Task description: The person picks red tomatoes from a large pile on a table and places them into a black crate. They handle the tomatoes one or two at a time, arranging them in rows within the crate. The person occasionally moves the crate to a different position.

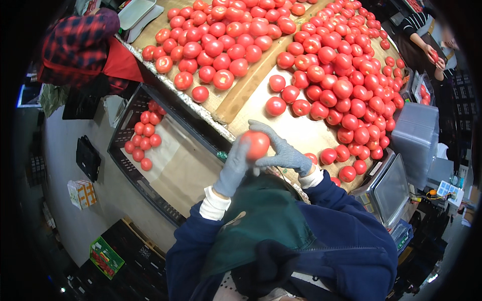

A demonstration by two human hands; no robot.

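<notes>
A red tomato [258, 144] is held between my two grey-gloved hands, just over the near edge of the sorting table [260, 119]. On its left side lie the fingers of my left hand [234, 167], slightly blurred. My right hand [287, 155] curves around the other side, fingers above and thumb below. A large heap of tomatoes [342, 88] covers the table's right section. Another heap [214, 48] fills the left section, past a wooden divider [250, 81]. To my left stands a black plastic crate [131, 180], paper-lined, with several tomatoes [145, 141] grouped at its far end.
At the right are a scale [391, 190] and a stack of clear plastic trays [415, 141]. A person in a checked sleeve [75, 49] stands at the upper left. Another person's hands [433, 56] hold a tomato at the upper right. A carton [82, 193] sits on the floor.
</notes>
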